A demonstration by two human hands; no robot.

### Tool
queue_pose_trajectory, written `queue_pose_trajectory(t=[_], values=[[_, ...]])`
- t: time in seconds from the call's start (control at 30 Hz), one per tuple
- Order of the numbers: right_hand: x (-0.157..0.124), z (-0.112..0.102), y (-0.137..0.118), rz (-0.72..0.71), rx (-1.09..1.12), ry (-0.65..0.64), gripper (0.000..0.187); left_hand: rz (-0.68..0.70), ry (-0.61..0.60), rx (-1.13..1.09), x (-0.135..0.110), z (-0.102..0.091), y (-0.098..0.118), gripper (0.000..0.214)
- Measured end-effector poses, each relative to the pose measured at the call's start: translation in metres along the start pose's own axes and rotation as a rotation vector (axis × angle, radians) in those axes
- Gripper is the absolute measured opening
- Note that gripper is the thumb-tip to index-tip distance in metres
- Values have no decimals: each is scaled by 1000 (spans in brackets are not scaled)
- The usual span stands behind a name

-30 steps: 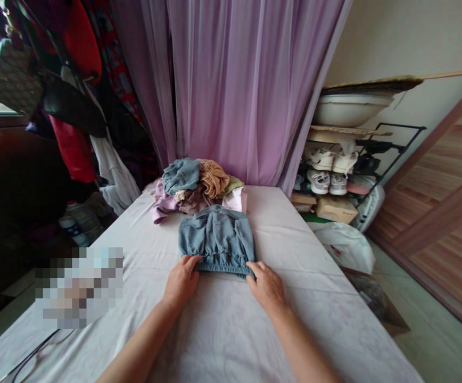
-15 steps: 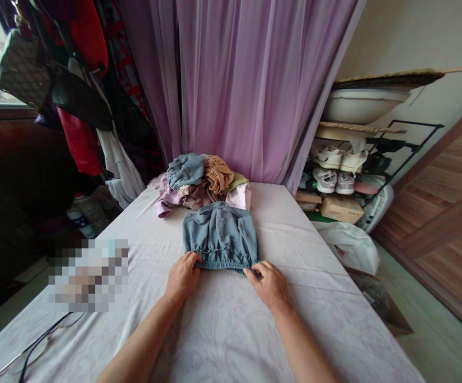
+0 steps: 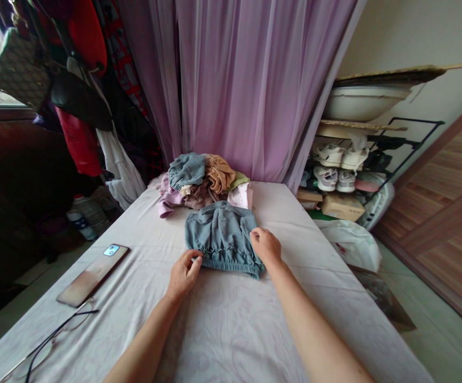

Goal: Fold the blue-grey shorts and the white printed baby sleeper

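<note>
A blue-grey garment with a ruffled, gathered elastic waistband lies flat on the cloth-covered bed or table, its waistband toward me. At the left end of that waistband is my left hand, fingers bent and closed on the fabric's corner. My right hand is at the garment's right side edge, above the waistband, with its fingers curled and pinching the cloth. The fingertips of the right hand are partly hidden. Just behind the garment sits a heap of crumpled clothes in blue, tan, brown, and pink.
A phone and a pair of glasses lie on the left side. A purple curtain hangs at the back. On the right stands a shoe rack with a white basin and a plastic bag. Bags hang at left.
My right hand has moved from the waistband's right corner up along the garment's right edge. The waistband's right end now lies free. My left hand stays at the left corner.
</note>
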State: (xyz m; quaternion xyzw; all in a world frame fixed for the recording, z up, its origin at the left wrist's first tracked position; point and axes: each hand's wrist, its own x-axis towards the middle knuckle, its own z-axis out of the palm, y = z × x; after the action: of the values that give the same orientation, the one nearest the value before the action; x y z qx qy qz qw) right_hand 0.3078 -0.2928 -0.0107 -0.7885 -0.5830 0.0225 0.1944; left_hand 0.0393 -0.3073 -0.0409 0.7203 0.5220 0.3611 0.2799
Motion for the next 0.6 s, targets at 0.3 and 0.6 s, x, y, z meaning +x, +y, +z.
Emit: queue_pose_trajectory(t=[0.3,0.6], values=[[56,19,-20,157,-108,-187,29,-78,58,-130,3,5,-9,40],[51,6,74,330,120,149,33,-109,60,-224,2,7,-13,39]])
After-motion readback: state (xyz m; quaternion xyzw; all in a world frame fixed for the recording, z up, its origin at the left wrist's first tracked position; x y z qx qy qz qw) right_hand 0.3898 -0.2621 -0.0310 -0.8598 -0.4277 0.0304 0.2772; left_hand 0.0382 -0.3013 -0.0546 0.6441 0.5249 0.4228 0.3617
